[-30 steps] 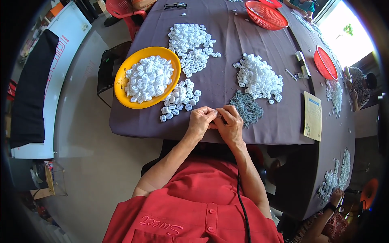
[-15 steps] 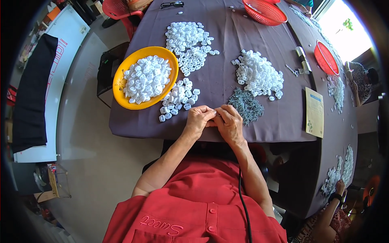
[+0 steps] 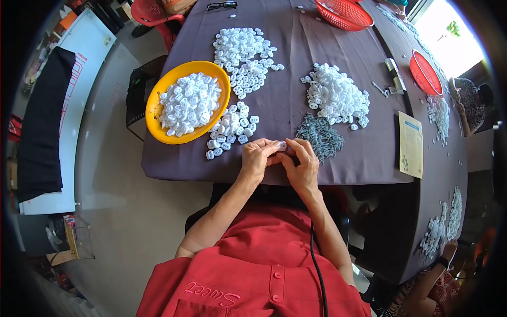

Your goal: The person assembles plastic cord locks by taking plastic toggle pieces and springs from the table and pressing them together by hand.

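Near the table's front edge, my left hand pinches a small white plastic piece between thumb and fingertips. My right hand is closed in from the other side, its index finger at the piece's right end; its thumb is bent below. Just beyond my right hand lies a heap of small grey screw-like parts. Behind that heap is a larger pile of white oval pieces. Thicker white pieces with dark openings lie loose to the left of my left hand.
A yellow bowl heaped with white pieces stands at the left edge. Farther back are another white pile, eyeglasses and a red basket. To the right lie a yellowish packet and another red basket; other people work there.
The white piece, mostly covered before, now shows between my fingertips. My right hand's fingers have loosened and spread a little. The right co-worker's hand has shifted slightly.
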`<state>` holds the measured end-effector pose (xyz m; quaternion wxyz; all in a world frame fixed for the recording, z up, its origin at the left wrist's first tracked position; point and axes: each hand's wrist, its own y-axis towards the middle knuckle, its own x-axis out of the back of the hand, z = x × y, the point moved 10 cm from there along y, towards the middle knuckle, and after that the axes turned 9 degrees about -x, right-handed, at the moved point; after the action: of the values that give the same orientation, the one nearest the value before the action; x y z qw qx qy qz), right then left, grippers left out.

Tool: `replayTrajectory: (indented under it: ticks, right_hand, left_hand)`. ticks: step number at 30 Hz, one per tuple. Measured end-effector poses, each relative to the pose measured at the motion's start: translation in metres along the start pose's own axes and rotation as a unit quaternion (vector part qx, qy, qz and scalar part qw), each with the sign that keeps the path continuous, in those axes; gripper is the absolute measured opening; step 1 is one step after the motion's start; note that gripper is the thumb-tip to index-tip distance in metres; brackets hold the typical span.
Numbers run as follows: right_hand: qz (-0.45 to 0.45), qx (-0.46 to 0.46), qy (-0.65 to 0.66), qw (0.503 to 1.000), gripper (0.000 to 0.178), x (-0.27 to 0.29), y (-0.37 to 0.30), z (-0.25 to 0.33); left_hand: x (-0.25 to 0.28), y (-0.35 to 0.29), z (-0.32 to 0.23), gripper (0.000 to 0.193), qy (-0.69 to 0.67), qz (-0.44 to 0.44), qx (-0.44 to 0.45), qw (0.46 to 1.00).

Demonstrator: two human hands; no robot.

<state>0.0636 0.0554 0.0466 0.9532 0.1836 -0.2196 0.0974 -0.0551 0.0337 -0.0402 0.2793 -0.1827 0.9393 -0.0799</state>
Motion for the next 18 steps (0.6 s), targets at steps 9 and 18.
replayTrajectory:
  ticks: [9, 18]
  right_hand:
    - [-0.008, 0.01, 0.019, 1.0, 0.026, 0.0002, 0.0016, -0.0003]
    - [-0.004, 0.024, 0.024, 0.999, 0.025, 0.0042, 0.0007, -0.0004]
  left_hand:
    - [0.0007, 0.0028, 0.0016, 0.008, -0.011, 0.015, 0.007, 1.0]
    - [-0.0062, 0.0008, -0.0007, 0.009, 0.015, 0.029, -0.007, 0.999]
